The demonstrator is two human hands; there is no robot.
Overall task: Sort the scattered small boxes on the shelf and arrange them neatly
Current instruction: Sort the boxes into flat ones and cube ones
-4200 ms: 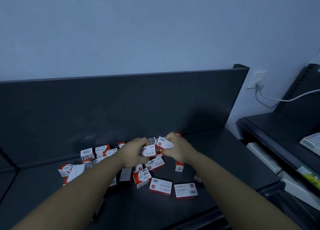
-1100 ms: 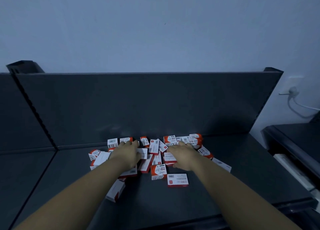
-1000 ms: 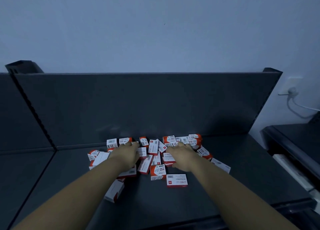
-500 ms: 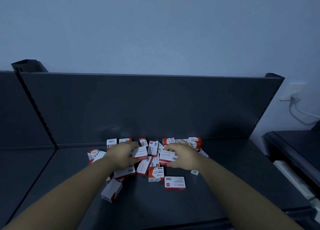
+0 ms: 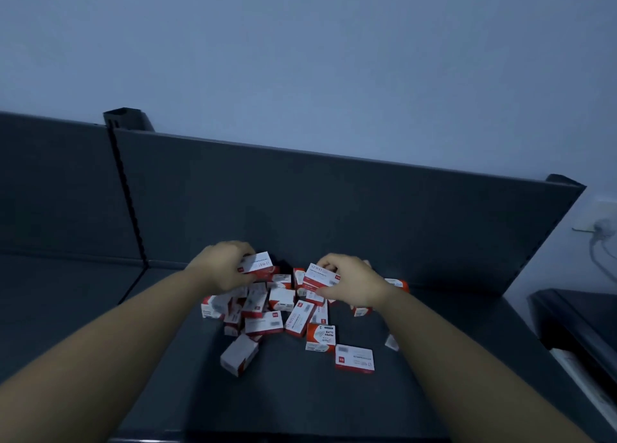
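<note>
Dark shelf (image 5: 300, 402), mid-frame: left hand (image 5: 222, 269) grips left box (image 5: 258, 262), right hand (image 5: 350, 284) grips right box (image 5: 322, 275), long axes near level, pile (image 5: 267, 309) just below both.

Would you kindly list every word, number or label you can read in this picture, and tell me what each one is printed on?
"PAPER CLIPS": upside down on the red-and-white box near the pile's front.
Left box, gripped by the left hand: print too blurred.
Right box, gripped by the right hand: print too blurred.
Front box: print and barcode too small.
</note>
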